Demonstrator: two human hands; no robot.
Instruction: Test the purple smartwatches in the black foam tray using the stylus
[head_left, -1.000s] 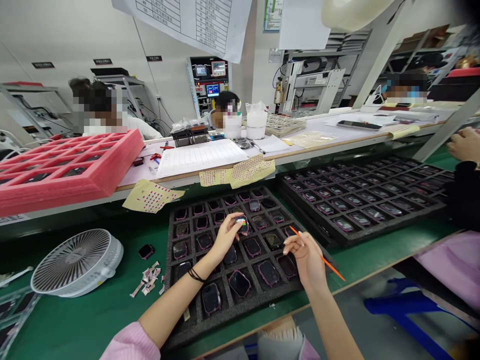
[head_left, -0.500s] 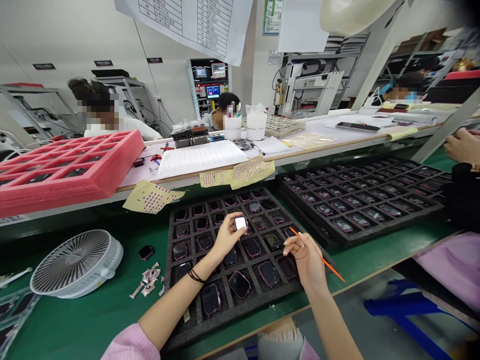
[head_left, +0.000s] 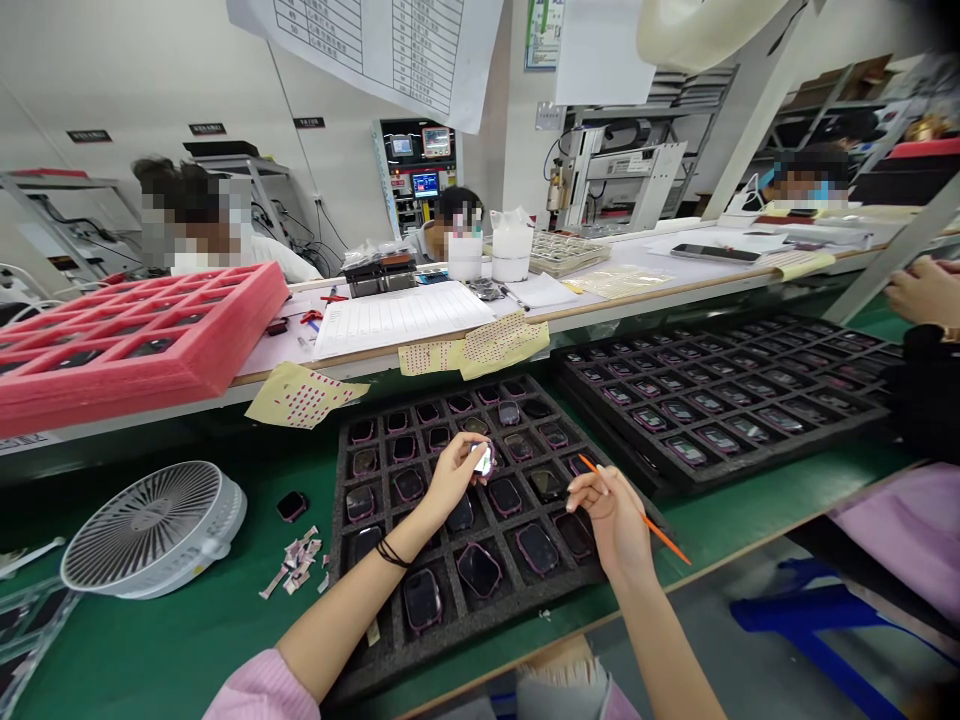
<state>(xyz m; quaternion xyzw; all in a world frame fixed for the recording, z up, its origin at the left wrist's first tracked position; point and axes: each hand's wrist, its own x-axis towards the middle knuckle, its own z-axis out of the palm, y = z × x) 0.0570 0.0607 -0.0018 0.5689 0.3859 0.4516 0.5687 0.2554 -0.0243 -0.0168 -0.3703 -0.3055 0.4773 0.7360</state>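
While your left hand [head_left: 454, 472] pinches a lit smartwatch [head_left: 486, 460] between thumb and fingers, just above the compartments of a black foam tray [head_left: 517, 607], your right hand [head_left: 621, 512], to the right of that grip, curls round a thin orange stick [head_left: 667, 542] whose lower end juts out toward you. Your left thumb covers part of the watch's bright screen. Around and below that grip, dark-screened smartwatches [head_left: 480, 569] with purplish frames lie in the tray. Left of it, on the green bench [head_left: 225, 645], sit one loose smartwatch [head_left: 292, 505], a small heap of strips [head_left: 300, 562] and, farther out, a white fan [head_left: 154, 530]. Beyond the grip, yellow sticker sheets [head_left: 506, 345] hang over the shelf edge; beyond and well left stands a pink foam tray [head_left: 217, 365]. Right of both hands, a second black tray [head_left: 780, 465] holds more watches.
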